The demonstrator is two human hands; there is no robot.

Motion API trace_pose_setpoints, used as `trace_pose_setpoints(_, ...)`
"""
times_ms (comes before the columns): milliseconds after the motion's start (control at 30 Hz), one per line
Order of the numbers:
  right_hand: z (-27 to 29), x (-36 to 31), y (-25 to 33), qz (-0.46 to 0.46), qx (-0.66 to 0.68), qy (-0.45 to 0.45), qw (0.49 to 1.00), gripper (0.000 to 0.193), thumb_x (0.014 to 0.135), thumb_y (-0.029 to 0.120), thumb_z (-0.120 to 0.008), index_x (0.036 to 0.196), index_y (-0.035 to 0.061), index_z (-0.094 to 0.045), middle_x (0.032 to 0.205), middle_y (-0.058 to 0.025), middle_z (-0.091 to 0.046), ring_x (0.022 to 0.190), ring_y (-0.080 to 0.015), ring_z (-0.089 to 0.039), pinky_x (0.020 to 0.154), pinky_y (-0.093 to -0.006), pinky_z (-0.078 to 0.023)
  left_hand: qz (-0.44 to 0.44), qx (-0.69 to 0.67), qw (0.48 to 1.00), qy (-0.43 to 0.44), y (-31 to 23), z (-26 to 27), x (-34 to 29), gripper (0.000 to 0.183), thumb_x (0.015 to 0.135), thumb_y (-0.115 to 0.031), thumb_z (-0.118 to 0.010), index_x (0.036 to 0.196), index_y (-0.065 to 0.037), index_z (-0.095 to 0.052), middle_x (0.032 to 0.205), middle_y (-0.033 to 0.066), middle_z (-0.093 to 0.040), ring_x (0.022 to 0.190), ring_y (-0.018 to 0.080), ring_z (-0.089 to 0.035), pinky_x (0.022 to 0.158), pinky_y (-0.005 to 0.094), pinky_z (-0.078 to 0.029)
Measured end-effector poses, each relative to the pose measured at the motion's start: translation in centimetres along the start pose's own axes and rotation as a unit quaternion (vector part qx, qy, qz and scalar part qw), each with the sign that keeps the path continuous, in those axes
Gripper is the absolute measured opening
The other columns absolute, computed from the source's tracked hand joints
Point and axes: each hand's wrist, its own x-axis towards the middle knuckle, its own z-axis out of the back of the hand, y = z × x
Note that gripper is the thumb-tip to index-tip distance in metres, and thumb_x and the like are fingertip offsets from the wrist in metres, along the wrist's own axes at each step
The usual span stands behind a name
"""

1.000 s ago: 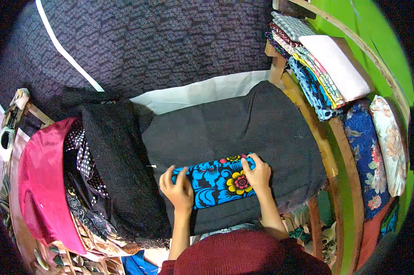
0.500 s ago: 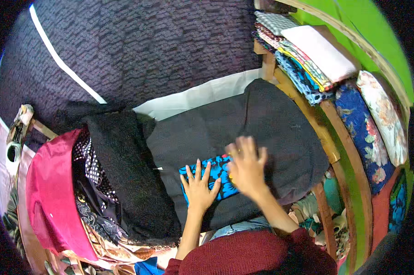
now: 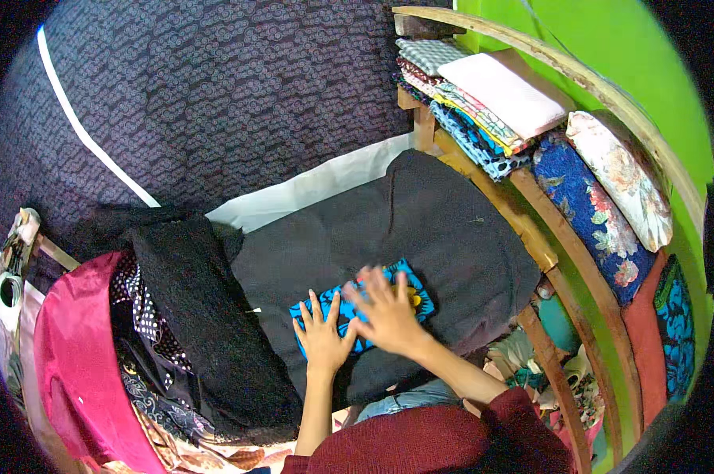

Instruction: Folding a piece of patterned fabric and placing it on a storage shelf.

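A folded blue cloth with black and yellow patterning lies on a dark grey padded surface in front of me. My left hand rests flat on the cloth's left part, fingers spread. Over its middle is my right hand, palm down with the fingers apart and somewhat smeared by motion. The thumbs of both hands come close together. Neither hand grips anything. Parts of the cloth are hidden under the hands.
Heaped black fabric and glossy magenta cloth hang on the left. At the right, a wooden rack holds folded fabrics, including a white one and a blue floral one. A dark patterned curtain stands behind.
My right hand has moved left over the cloth, nearer the left hand, uncovering the cloth's right end. The left hand stays on the left part. The whole view has shifted slightly.
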Motion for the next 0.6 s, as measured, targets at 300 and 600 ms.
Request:
trace_pose_setpoints(300,-0.2,-0.6,-7.0,-0.087,0.060,0.057,0.993,0.053,0.085,0.039,-0.045,0.130,0.0121,-0.037,0.138,-0.0090,-0.030,0.128,-0.0329,-0.023,0.099,-0.0601,-0.013,0.002,-0.010,1.000,-0.027,-0.4,0.2,-0.1,0.061,0.077,-0.051,-0.049,0.129,-0.020,-0.040,0.138,0.0218,-0.023,0.125,0.0444,-0.023,0.097,0.0596,-0.017)
trace_pose_setpoints(600,-0.1,-1.4,-3.2,0.072,0.059,0.041,0.995,0.056,0.079,0.049,-0.051,0.127,0.0215,-0.043,0.139,-0.0097,-0.028,0.127,-0.0313,-0.026,0.103,-0.0515,-0.014,-0.030,-0.023,0.999,-0.006,-0.3,0.7,-0.3,0.075,0.074,-0.056,-0.051,0.132,-0.013,-0.034,0.140,0.0229,-0.016,0.126,0.0457,-0.017,0.097,0.0617,-0.012)
